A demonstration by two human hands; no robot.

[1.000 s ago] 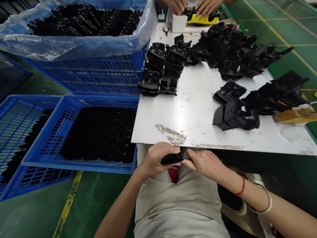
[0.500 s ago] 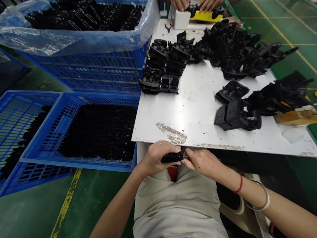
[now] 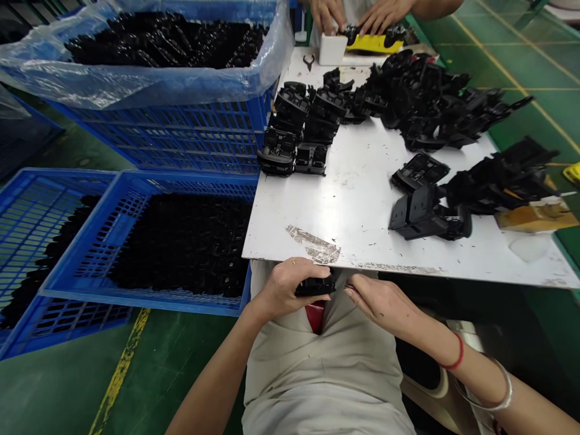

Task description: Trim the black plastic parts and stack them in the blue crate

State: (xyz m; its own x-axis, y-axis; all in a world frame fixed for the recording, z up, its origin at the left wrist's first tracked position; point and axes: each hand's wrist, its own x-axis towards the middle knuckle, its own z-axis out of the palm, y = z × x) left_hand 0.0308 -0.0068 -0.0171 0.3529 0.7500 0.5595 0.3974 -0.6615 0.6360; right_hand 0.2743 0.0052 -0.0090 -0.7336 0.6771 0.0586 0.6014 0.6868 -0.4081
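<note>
In the head view, the left hand (image 3: 286,285) is closed around a small black part (image 3: 313,286), held above the lap just off the near edge of the white tabletop (image 3: 348,199); the right hand (image 3: 378,299) is just beside it, apart from the part, its fingertips pinched on a slim thing (image 3: 349,287) too small to make out; on the tabletop, black mouldings (image 3: 277,151) stand in rows at the left and a black heap (image 3: 421,99) lies toward the far right; blue crates (image 3: 149,304) hold more black pieces at the left, while beyond, a co-worker's hands (image 3: 383,15) touch a black-and-yellow piece (image 3: 376,44)
</note>
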